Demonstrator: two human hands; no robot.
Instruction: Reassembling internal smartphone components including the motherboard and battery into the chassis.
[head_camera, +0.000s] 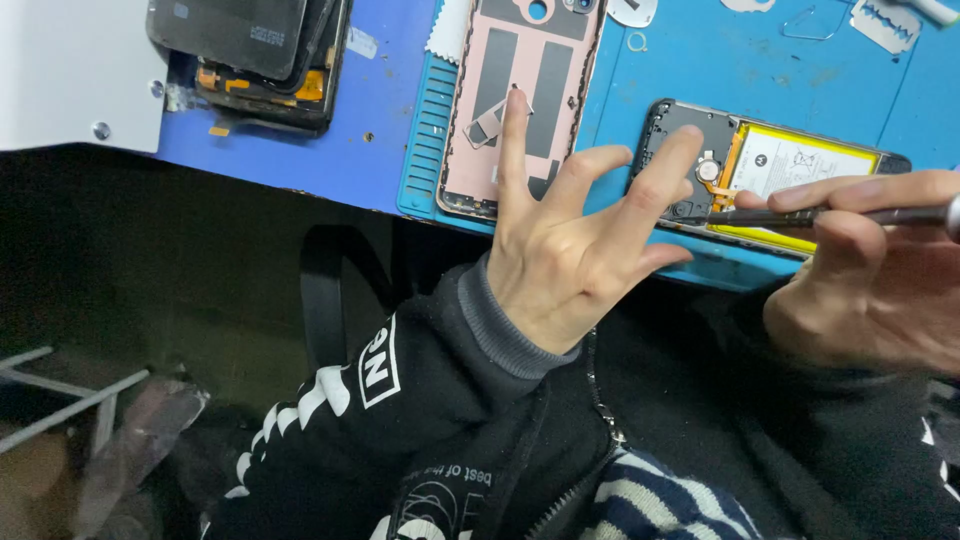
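An opened phone (800, 165) with a yellow-edged white battery lies on the blue mat (700, 60) at the right. My left hand (570, 250) is spread, one fingertip pressing the phone's dark upper end, another fingertip resting on a pink back cover (520, 90). My right hand (880, 270) grips a thin dark screwdriver (800, 215) whose tip meets the phone's frame beside the battery.
A stack of dark phone screens (260, 60) sits at the far left of the blue table. Small picks and a metal ring (637, 41) lie at the mat's far edge. A white box (70, 70) is at the left. The table edge runs just before my sleeves.
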